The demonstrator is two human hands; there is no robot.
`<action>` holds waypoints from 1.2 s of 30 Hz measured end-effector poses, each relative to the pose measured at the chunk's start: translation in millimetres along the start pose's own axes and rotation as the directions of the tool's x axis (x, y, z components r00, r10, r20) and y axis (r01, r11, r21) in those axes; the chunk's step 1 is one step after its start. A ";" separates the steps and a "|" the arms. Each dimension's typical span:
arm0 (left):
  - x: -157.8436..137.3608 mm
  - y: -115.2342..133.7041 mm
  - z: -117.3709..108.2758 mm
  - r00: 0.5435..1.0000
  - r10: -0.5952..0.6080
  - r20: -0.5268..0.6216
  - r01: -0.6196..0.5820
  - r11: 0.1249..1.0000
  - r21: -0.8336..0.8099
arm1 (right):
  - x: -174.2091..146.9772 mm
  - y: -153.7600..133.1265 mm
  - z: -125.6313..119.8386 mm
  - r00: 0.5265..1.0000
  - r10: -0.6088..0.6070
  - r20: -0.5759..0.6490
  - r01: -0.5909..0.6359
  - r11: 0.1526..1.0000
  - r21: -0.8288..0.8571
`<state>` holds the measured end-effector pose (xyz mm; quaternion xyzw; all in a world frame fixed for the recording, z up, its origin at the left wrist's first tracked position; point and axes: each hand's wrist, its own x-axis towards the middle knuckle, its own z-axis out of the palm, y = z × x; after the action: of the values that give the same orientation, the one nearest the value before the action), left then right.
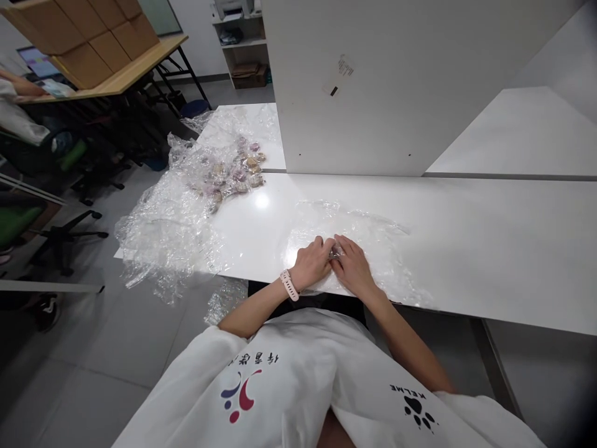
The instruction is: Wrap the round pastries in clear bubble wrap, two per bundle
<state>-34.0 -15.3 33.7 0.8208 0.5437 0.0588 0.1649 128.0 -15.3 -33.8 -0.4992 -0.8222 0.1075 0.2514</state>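
Note:
Close to the near edge of the white table (489, 249), my left hand (313, 264), with a pale band at its wrist, and my right hand (355, 266) meet over a small plastic-wrapped item (336, 251). Fingers of both hands are curled and pressed on it from either side; its kind is mostly hidden by them and the clear film. Under and around the hands a sheet of clear plastic wrap (387, 255) lies spread on the tabletop, reaching the near edge.
Left on the table are a large heap of crumpled clear wrap (163, 218), partly hanging over the edge, and several small wrapped pinkish and tan items (240, 174). A tall white panel (354, 93) stands behind. A seated person's arm (28, 87) shows beside cardboard boxes (100, 43).

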 end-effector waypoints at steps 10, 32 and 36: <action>-26.8 -15.0 1.5 0.986 0.136 -0.100 -0.143 0.987 -0.069 | -119.8 15.5 -48.8 0.996 -0.054 -0.072 0.047 0.993 -0.104; -63.9 -69.4 -20.8 0.980 -0.195 -0.034 0.125 0.743 -0.657 | -61.0 25.5 -97.5 0.977 0.049 0.206 -0.074 0.991 0.115; -38.2 -59.6 -30.4 0.892 -0.289 -0.346 0.184 0.934 -0.307 | -23.6 30.3 -109.7 0.959 0.124 0.256 -0.148 0.986 0.077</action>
<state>-109.8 -22.7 45.4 0.6903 0.6491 0.2710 0.1694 217.2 -29.6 39.4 -0.5245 -0.8049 0.2261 0.1611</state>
